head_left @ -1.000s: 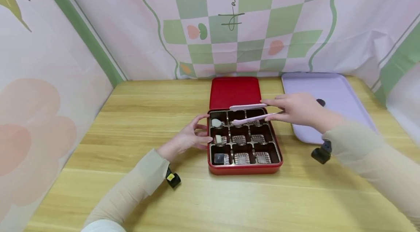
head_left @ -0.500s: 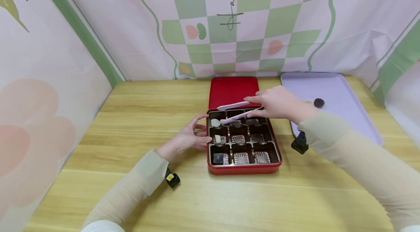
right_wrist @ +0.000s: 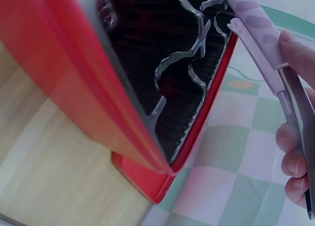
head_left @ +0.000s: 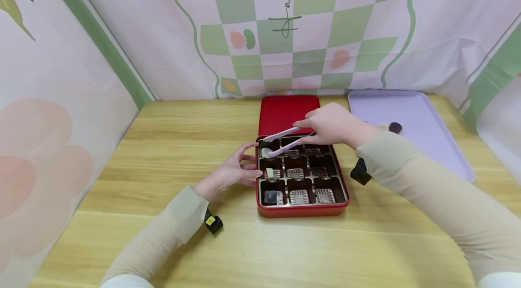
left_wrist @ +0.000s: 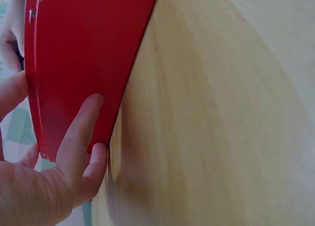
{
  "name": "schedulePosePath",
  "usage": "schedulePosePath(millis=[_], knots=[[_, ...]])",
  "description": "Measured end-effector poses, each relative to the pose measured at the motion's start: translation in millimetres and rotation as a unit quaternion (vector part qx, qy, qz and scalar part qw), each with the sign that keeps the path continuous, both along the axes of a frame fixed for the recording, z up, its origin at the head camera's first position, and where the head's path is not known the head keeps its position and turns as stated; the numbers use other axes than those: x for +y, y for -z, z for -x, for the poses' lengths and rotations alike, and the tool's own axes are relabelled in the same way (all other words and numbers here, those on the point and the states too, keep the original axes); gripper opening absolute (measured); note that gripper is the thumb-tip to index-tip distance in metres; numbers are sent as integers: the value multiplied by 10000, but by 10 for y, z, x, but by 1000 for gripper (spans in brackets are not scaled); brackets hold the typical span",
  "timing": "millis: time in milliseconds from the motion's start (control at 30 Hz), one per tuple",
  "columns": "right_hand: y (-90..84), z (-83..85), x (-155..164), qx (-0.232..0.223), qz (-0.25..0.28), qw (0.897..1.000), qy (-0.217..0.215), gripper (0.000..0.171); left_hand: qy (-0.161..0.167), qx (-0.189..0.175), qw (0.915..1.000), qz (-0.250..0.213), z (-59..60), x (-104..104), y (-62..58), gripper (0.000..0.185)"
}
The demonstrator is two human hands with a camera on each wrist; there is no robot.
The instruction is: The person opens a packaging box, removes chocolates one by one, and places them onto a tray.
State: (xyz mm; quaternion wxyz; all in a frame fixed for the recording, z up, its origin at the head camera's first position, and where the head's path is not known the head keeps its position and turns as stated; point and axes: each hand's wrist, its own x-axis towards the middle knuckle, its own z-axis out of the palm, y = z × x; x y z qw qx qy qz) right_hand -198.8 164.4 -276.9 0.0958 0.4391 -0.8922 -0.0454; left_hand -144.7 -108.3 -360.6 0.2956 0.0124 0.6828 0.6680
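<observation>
Just beyond right hand (head_left: 331, 126): tongs (head_left: 285, 139) over box (head_left: 302, 209).

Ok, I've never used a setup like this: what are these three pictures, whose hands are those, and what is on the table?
There is no machine here: a person works with two bare hands and wears three cameras. The wide picture comes from the head camera, looking down at a wooden table. The other two come from cameras on the wrists, so they look close and tilted.

On the table stands an open red box with a dark tray of nine compartments; three small pieces lie in its left column. Its red lid lies behind it. To the right lies a lilac tray with a small dark round piece on it.

The left hand rests its fingers against the box's left wall. The right hand grips pink tongs, whose tips hang over the box's back left compartment.
</observation>
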Motion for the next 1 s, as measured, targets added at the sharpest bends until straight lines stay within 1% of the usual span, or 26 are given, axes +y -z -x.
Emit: schedulePosePath(millis=[167,400,600,833,1000], knots=[[17,16,-87,108,-128,9998,-136,37,-17,-15,10000,2,-6,-4,-5,82],[47,14,-273,328,-466,9981,-247,31,-19,-20,10000,16,-10,-4,-13,82],[74,-14,-361,295,-744,9967,-118,30,7,-20,10000,32,-8,8,-2,83],[125,10,-381,309,-806,9955,-396,24,10,-27,10000,62,0,13,10,82],[151,25,-386,170,-773,9962,-374,24,-16,-59,10000,54,0,3,6,82]])
